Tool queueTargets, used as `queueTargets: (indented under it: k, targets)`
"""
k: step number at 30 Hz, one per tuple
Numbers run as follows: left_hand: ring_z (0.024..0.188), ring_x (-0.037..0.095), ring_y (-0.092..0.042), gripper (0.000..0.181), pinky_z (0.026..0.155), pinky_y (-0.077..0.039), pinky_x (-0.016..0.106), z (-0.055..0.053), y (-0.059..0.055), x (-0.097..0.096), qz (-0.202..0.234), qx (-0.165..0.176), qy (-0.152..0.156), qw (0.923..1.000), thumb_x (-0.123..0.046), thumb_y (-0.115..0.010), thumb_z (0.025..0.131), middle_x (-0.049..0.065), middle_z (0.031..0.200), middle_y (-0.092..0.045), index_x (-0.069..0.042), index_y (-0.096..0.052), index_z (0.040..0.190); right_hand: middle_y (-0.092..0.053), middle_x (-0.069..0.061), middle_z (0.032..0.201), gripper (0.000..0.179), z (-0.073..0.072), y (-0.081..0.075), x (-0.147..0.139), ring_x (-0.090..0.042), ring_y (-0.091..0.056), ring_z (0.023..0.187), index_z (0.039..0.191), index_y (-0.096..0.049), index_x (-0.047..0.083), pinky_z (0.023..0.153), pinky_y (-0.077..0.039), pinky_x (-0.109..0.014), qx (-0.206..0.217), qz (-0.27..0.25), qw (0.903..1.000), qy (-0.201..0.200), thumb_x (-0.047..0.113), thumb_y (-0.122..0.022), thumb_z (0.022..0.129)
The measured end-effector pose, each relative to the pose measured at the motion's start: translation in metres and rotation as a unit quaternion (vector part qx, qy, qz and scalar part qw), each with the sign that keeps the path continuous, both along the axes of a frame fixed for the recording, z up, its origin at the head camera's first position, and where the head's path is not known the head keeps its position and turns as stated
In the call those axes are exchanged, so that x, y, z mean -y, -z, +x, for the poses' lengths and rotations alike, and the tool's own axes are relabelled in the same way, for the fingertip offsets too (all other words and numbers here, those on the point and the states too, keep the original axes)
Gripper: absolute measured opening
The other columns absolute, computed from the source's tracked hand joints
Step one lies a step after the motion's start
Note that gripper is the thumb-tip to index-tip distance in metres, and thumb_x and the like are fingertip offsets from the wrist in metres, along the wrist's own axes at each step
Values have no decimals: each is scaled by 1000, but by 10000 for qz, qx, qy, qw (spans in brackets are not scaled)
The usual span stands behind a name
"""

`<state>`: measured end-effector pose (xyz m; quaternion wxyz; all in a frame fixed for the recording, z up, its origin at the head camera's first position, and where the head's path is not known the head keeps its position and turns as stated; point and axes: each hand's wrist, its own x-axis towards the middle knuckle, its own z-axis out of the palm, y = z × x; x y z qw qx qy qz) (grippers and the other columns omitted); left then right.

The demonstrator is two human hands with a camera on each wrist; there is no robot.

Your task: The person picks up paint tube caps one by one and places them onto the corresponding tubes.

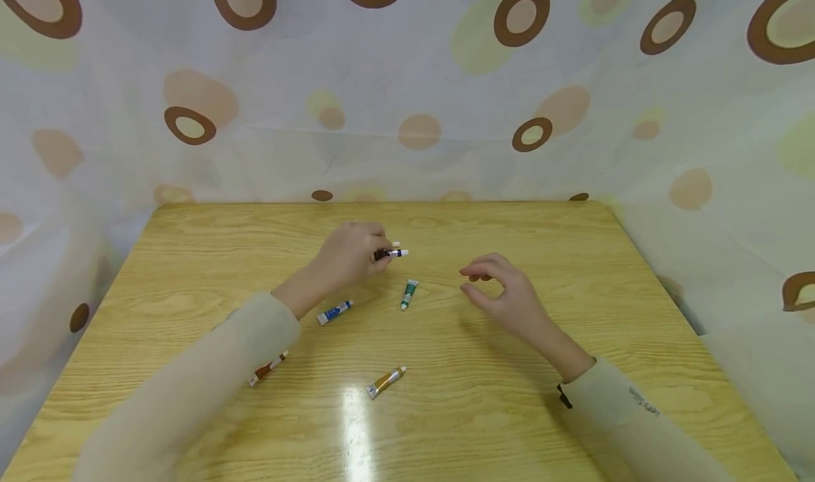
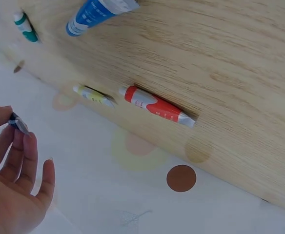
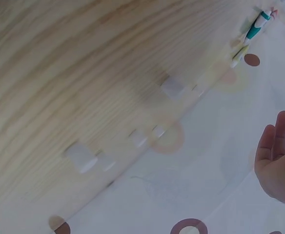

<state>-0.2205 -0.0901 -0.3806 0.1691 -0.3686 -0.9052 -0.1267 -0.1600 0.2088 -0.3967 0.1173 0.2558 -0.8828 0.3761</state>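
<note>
Above the table's far half, my left hand (image 1: pixel 353 252) pinches a small dark paint tube (image 1: pixel 383 254) with a white cap pointing right. The same tube (image 2: pixel 18 124) shows between thumb and fingertips in the left wrist view. Just beyond it, another white cap (image 1: pixel 395 244) peeks out. My right hand (image 1: pixel 503 294) hovers to the right, thumb and fingers bent but apart, holding nothing. Between the hands lies a green paint tube (image 1: pixel 409 294). A blue paint tube (image 1: pixel 334 313) lies beside the left forearm.
A gold-brown paint tube (image 1: pixel 386 382) and a reddish-brown one (image 1: pixel 268 369) lie nearer on the wooden table (image 1: pixel 484 425). The left wrist view shows a red tube (image 2: pixel 157 106) and a yellow tube (image 2: pixel 94 95). A patterned cloth (image 1: pixel 420 64) hangs behind the table.
</note>
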Motion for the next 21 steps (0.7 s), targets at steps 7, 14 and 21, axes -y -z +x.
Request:
queueTargets:
  k: [7,14,21]
  targets:
    - [80,17,-70,16,79,-59,39,-15,3,3,-233,408,-375,9982,-21,-79,91,5,95,-75,-9,-82,100,-69,-7,113,20,0,-1,-9,-23,-65,99,112,-75,3,87,-52,-23,86,9,9998,171,6,-75,93]
    - [81,17,-68,16,78,-56,39,-24,11,2,-435,696,-608,9948,-24,-77,94,4,96,-74,-12,-81,102,-70,-5,110,18,-2,7,-21,-21,-65,97,111,-76,8,86,-52,-19,5,32,9996,269,6,-74,93]
    - [82,18,-66,15,77,-54,39,-28,16,0,-534,906,-707,9919,-25,-77,94,3,96,-74,-13,-81,101,-70,-5,110,19,2,10,-32,-21,-64,97,111,-75,8,83,-57,-35,108,272,9991,310,5,-76,92]
